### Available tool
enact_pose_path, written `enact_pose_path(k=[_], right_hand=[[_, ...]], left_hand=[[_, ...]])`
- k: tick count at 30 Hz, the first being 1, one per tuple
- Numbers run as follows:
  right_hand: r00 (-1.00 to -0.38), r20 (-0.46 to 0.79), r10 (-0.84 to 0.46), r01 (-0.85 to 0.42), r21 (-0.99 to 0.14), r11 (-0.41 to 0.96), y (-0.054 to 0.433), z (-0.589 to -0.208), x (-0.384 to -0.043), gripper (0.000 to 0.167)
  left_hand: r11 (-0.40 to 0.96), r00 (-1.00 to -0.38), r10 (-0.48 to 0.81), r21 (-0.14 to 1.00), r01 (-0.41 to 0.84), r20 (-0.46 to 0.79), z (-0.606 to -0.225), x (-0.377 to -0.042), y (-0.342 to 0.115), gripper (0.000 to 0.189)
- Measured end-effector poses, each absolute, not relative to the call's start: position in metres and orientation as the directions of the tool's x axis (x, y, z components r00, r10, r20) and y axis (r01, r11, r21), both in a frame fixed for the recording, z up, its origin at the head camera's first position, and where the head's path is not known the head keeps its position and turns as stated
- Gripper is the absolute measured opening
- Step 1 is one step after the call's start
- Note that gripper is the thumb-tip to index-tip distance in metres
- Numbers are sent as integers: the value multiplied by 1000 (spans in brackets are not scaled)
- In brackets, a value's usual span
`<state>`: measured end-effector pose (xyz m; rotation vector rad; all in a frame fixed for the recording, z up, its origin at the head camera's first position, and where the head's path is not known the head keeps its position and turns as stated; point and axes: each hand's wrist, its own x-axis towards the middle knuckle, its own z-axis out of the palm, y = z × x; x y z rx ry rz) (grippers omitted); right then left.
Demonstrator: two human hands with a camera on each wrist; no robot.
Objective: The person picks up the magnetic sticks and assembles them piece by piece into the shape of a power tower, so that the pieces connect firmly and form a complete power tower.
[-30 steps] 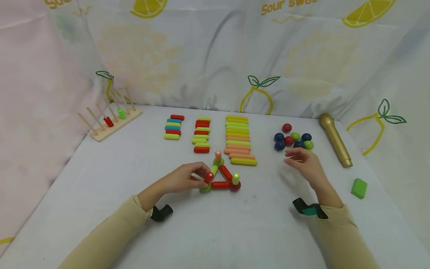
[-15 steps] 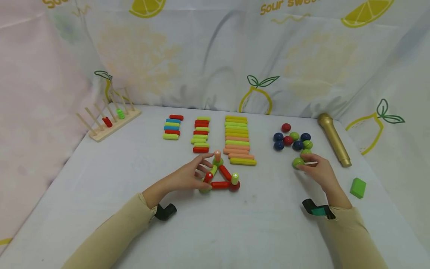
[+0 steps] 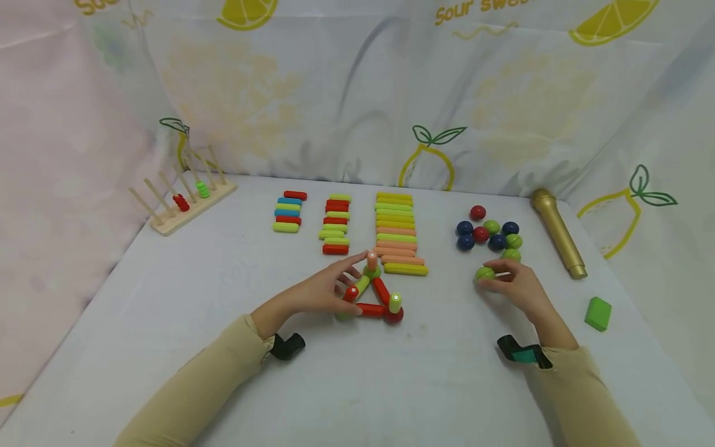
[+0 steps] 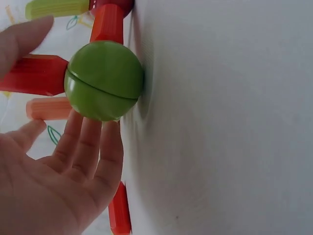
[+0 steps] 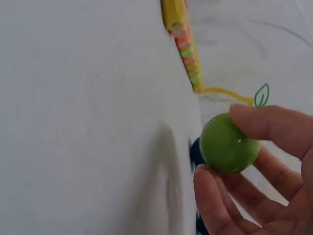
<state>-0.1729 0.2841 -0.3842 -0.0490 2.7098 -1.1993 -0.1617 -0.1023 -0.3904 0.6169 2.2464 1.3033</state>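
A triangle frame of short sticks and balls lies on the table, with a red stick (image 3: 371, 310) along its near side. At its corners stand an upright red stick (image 3: 351, 293), a peach stick (image 3: 372, 261) and a lime stick (image 3: 395, 303). My left hand (image 3: 319, 294) is spread about the left corner, its extended fingers touching the underside of the green corner ball (image 4: 105, 81) in the left wrist view. To the right, my right hand (image 3: 522, 290) pinches a loose green ball (image 5: 227, 144) between thumb and fingers, above the table.
Several red, blue and green balls (image 3: 480, 234) cluster beyond my right hand. Rows of coloured sticks (image 3: 395, 226) lie behind the frame. A gold toy microphone (image 3: 558, 233) and a green block (image 3: 598, 313) lie at right; a wooden peg rack (image 3: 192, 211) stands back left.
My right hand has picked up a green ball and moved it slightly left. My left hand has let go of the upright red stick and spread its fingers; the frame has shifted slightly right.
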Motion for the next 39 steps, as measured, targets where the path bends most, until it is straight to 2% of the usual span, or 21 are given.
enact_pose_path(k=[3,6,9,12,17,21,28,31,39], right_hand=[[-985,-92,-148,-17,-795,606,264,-381,-172,49],[-977,-44,-207,-73,-848,525,234,-374,-173,46],[-960,10,-281,-140,-883,448,202,-366,-174,47],[-930,71,-361,-213,-904,370,173,-358,-179,46],[-851,162,-499,-324,-910,259,140,-352,-190,41],[-788,159,-595,-359,-904,234,127,-353,-201,38],[-709,175,-683,-394,-902,178,120,-360,-211,38],[-701,174,-692,-404,-896,184,118,-361,-212,36],[-737,163,-656,-380,-903,202,124,-365,-211,38]], left_hand=[[470,-797,575,873,135,-187,-392,-160,-102,82],[497,-790,578,856,143,-203,-394,-158,-107,60],[497,-778,592,855,147,-210,-395,-156,-114,40],[477,-775,596,869,131,-210,-397,-155,-121,29],[452,-771,605,883,128,-198,-398,-154,-124,23],[451,-770,608,882,136,-192,-398,-155,-123,20],[451,-769,612,880,147,-185,-398,-153,-123,19],[455,-773,607,878,147,-186,-396,-152,-123,19],[474,-774,602,868,149,-197,-393,-151,-122,19]])
